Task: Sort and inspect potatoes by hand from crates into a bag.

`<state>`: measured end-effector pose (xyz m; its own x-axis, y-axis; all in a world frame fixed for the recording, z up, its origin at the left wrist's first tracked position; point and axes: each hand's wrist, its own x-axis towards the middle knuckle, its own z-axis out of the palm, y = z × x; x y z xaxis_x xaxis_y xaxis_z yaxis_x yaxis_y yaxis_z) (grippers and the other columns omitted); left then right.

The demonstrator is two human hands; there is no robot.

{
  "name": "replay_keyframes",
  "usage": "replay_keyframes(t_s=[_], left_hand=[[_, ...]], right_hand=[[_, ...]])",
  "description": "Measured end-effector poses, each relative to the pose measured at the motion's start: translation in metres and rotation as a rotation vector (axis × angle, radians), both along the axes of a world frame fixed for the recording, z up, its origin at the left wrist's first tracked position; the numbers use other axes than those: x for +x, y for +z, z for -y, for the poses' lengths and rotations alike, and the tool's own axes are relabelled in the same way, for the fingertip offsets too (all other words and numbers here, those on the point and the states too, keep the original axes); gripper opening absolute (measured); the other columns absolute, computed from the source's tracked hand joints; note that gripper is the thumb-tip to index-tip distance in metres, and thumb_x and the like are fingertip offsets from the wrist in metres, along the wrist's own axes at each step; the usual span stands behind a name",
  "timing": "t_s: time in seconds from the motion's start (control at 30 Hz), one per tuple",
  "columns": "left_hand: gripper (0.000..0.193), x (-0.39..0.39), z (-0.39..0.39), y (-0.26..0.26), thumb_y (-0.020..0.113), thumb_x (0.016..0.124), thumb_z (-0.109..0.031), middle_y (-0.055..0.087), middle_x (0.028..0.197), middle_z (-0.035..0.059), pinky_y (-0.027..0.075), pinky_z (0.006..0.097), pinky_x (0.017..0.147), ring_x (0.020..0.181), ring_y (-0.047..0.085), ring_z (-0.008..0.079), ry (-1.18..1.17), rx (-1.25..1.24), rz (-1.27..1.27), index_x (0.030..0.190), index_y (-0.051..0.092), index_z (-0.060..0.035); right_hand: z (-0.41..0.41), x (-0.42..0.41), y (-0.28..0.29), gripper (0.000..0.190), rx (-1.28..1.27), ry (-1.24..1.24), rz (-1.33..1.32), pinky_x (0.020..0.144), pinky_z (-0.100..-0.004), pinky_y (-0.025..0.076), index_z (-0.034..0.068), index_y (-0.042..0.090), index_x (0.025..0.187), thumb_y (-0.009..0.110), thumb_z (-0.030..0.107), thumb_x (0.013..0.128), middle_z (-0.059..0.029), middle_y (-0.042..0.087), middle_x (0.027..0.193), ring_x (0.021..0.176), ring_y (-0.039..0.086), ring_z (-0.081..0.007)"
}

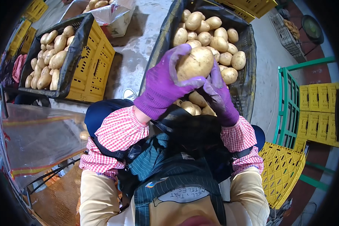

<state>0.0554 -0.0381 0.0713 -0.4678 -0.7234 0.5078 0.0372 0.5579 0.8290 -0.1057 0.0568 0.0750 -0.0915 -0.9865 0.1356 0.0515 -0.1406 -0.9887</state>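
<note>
A large pale potato [196,63] is held up over a lined crate [247,93] of potatoes. My left hand [165,80], in a purple knit glove with a coated palm, wraps its left side and underside. Fingers of my right hand [219,91], gloved the same way, press against its lower right side. The two gloves meet just below the potato. Beyond them, a heap of loose potatoes [219,43] fills the far part of the crate, and more potatoes [196,106] show beneath my hands. Dark lining hangs over the crate's near edge by my lap.
A yellow crate [91,66] with dark lining holds potatoes at the left. Behind it stands a plastic-lined box [120,21]. Clear plastic sheeting [45,135] lies at my left. Rightward are a green metal frame [284,107], stacked yellow crates [317,113] and a tilted yellow crate [282,172].
</note>
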Motion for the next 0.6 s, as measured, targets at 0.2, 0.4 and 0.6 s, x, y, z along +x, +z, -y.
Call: replay_keyframes(t_s=[0.2,0.4,0.6], left_hand=[[0.059,0.008,0.008,-0.004,0.075,0.082,-0.039,0.063,0.11,0.0115,0.052,0.0316,0.074,0.082,0.064,0.0179,-0.045,0.348,0.181,0.126,0.053,-0.0048],[0.046,0.032,0.049,0.001,0.06,0.089,-0.047,0.066,0.097,0.0175,0.051,0.0402,0.081,0.087,0.065,0.0304,0.028,0.363,0.422,0.113,0.062,-0.0075],[0.034,0.064,0.118,0.016,0.058,0.096,-0.028,0.064,0.106,0.0098,0.053,0.026,0.073,0.081,0.065,0.0152,0.445,0.557,-0.362,0.119,0.057,-0.0027]], right_hand=[[0.006,0.018,-0.005,0.067,0.239,-0.07,0.133,0.109,-0.0343,0.034,0.0,0.025,0.148,0.055,0.03,0.096,-0.0135,0.04,0.142,0.129,0.042,-0.022],[0.055,0.014,0.005,0.055,0.615,-0.008,0.299,0.054,-0.0246,0.053,0.006,0.053,0.127,0.052,0.05,0.094,-0.005,0.067,0.1,0.079,0.067,-0.0143],[0.244,0.036,0.055,0.058,0.158,0.17,0.032,0.064,-0.0313,0.06,0.001,0.047,0.128,0.046,0.051,0.098,-0.0145,0.062,0.112,0.092,0.067,-0.023]])
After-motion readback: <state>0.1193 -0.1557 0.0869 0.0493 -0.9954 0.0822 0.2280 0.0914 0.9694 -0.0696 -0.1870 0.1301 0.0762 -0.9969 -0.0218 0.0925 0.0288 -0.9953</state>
